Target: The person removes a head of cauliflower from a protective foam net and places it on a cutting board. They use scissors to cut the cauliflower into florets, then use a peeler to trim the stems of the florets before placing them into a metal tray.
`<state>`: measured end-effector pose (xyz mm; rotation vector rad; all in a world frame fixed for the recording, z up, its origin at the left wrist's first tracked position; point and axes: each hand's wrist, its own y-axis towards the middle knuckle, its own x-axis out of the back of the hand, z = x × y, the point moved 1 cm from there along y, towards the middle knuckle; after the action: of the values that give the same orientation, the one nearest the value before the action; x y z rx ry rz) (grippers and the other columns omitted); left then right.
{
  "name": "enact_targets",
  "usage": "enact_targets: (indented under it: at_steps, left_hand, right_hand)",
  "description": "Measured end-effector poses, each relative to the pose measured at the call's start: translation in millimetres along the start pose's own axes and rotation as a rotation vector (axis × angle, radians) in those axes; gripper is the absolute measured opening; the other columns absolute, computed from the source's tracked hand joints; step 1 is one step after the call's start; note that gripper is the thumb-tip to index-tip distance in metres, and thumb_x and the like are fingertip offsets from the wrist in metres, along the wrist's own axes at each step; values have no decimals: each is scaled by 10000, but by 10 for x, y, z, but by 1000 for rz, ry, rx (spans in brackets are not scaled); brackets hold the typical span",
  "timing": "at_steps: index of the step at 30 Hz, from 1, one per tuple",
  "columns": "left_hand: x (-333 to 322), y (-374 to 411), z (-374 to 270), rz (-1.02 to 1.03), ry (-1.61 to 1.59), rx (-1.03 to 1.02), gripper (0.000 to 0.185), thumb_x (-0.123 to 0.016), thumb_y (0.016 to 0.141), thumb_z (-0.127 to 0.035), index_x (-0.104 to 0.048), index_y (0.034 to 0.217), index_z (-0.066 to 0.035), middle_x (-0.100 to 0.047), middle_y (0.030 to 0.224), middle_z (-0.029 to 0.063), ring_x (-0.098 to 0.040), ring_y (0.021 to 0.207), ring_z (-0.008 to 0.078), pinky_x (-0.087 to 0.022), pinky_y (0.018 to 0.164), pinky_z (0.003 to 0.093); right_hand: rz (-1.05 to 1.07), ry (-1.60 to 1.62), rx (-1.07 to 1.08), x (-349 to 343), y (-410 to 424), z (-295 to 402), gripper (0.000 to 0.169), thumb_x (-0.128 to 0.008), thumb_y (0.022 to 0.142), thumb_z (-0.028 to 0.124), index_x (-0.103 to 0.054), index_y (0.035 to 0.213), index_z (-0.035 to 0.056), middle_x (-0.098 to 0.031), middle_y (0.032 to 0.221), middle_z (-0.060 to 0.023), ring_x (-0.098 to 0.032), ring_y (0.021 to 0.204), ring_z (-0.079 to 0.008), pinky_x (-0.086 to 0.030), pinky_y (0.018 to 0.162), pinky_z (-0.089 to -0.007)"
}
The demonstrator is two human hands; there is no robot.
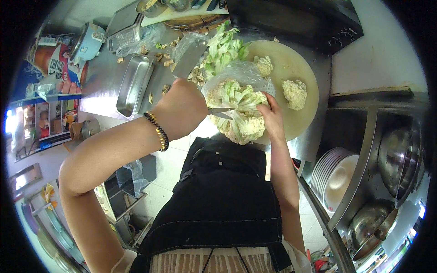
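Note:
My left hand (pixel 187 109), with a dark beaded bracelet at its wrist, is closed around scissors. Their two blades (pixel 221 112) are parted and reach in among the pale green stalks of a large cauliflower head (pixel 239 126). The handles are hidden in the fist. My right hand (pixel 273 114) grips the cauliflower's right side, its stalk side facing up. Behind the head lies a clear plastic bag (pixel 239 71). On the round cutting board (pixel 304 73) rest two cut cauliflower pieces, one piece (pixel 295 95) to the right and another (pixel 264 66) farther back.
A cleaver blade (pixel 191 58) shows just beyond my left hand, beside trimmed green leaves (pixel 223 51). Left of it stands a steel pan (pixel 133 85) among scattered scraps. A black appliance (pixel 293 20) stands behind the board. Stacked plates (pixel 338 177) sit on a right-hand shelf. Another person's fingers (pixel 70 87) show far left.

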<state>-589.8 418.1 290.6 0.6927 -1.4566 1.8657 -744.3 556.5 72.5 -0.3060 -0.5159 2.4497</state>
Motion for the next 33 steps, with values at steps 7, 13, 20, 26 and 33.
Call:
enact_targets:
  at_steps: [7, 13, 20, 26, 33]
  left_hand:
    - [209, 217, -79, 70, 105, -104, 50, -661, 681, -114, -685, 673, -70, -616, 644, 80, -632, 662, 240, -452, 650, 375]
    - [26, 308, -190, 22, 135, -80, 63, -664, 673, -115, -697, 694, -65, -648, 682, 118, -655, 681, 279, -497, 617, 431]
    - [98, 340, -4, 105, -186, -73, 96, -630, 682, -114, -696, 687, -44, -656, 687, 154, -653, 674, 330, -521, 640, 432]
    - [26, 329, -21, 72, -173, -122, 100, -626, 692, -118, -698, 682, -49, -655, 673, 153, -662, 663, 326, -522, 634, 426]
    - [-25, 264, -45, 29, -41, -141, 98, -632, 729, -123, -701, 694, -62, -660, 668, 121, -673, 664, 294, -520, 599, 423]
  right_hand:
    - [-94, 41, 62, -58, 137, -208, 538, -581, 808, 94, -493, 1325, -26, -556, 1303, -211, -510, 1247, -292, -369, 1057, -353]
    - [-96, 34, 41, -47, 127, -142, 501, -578, 810, 77, -500, 1291, -38, -526, 1327, -219, -489, 1258, -291, -358, 1067, -362]
    - [-265, 248, 227, -74, -262, -259, 579, -619, 858, 108, -395, 1381, 0, -447, 1372, -175, -448, 1257, -277, -335, 1085, -379]
    - [-239, -293, 481, -321, -857, -81, 978, -825, 671, 136, -236, 1440, -1, -240, 1459, -232, -285, 1347, -398, -264, 1125, -479]
    - [-297, -533, 617, -100, -631, 37, 730, -813, 700, 154, -445, 1304, -22, -521, 1256, -226, -515, 1163, -398, -433, 993, -439]
